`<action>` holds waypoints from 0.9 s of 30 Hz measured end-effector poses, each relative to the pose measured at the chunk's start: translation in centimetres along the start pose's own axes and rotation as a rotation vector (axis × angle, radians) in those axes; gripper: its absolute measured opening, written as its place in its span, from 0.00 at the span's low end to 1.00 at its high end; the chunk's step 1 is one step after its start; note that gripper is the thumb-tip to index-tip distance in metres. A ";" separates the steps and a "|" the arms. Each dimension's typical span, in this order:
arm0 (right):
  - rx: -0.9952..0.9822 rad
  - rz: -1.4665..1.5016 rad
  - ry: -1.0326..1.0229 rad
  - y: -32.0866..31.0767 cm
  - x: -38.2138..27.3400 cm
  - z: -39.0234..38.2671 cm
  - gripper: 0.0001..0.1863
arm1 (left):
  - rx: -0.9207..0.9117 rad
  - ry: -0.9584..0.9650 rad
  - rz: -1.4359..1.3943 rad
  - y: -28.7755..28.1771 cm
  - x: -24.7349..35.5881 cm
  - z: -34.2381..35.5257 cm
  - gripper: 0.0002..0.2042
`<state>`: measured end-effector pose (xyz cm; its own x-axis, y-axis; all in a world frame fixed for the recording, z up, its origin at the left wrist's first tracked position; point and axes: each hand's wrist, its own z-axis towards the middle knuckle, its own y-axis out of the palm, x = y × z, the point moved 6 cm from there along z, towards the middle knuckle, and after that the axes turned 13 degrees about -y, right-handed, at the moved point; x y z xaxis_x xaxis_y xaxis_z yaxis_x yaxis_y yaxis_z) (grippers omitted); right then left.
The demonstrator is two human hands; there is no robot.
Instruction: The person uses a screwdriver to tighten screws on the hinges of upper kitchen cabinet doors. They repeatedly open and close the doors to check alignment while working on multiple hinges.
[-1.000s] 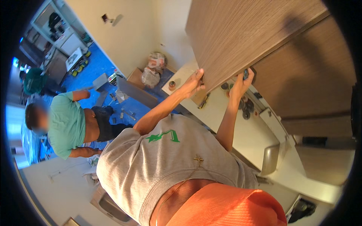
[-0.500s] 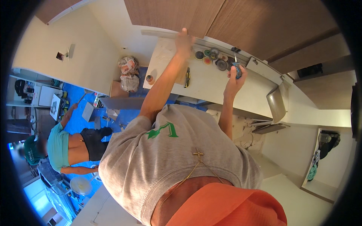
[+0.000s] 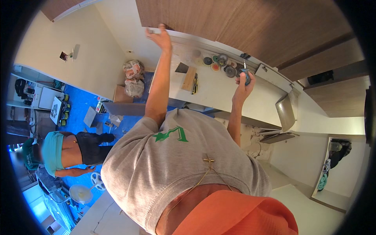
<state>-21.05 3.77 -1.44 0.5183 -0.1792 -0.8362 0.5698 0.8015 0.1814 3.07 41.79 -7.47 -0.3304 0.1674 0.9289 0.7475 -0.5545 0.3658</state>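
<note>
My left hand (image 3: 159, 38) reaches up to the lower edge of a brown wood-grain cabinet door (image 3: 184, 17). Its fingers are spread, and the fingertips are at or against that edge. In my right hand (image 3: 243, 88) is a screwdriver (image 3: 246, 75) with a blue and dark handle, gripped upright. The shaft points up toward a small dark fitting (image 3: 245, 56) under the cabinets; whether the tip touches it, I cannot tell. Below both hands runs a long pale counter (image 3: 223, 90).
Several round sanding or polishing discs (image 3: 230, 71) lie at the counter's back. A utility knife (image 3: 194, 84) rests by a wood strip (image 3: 188, 79). At right stands a curved metal sheet (image 3: 286, 111). A co-worker (image 3: 70, 149) bends over the blue-covered floor (image 3: 80, 103) at left.
My left hand has moved left along the cabinet's lower edge. The right hand with the screwdriver has hardly moved. At left, the co-worker's outstretched arm no longer shows.
</note>
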 end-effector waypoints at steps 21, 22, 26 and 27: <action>-0.614 -0.480 -0.641 21.6 3.5 4.2 0.21 | -0.346 0.226 0.244 -3.2 2.9 7.9 0.40; -0.614 -0.482 -0.634 21.6 3.8 3.9 0.20 | -0.345 0.203 0.254 -3.3 3.0 8.1 0.40; -0.597 -0.454 -0.602 20.6 4.3 0.8 0.19 | -0.457 0.102 0.132 -3.1 3.4 7.9 0.40; -0.627 -0.443 -0.486 20.3 4.9 0.1 0.19 | -0.518 0.053 0.066 -3.0 3.4 7.8 0.40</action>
<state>-6.90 19.06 -1.77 0.6277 -0.6517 -0.4258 0.4031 0.7400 -0.5384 4.22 50.33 -4.98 -0.3311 0.0850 0.9398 0.3887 -0.8952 0.2179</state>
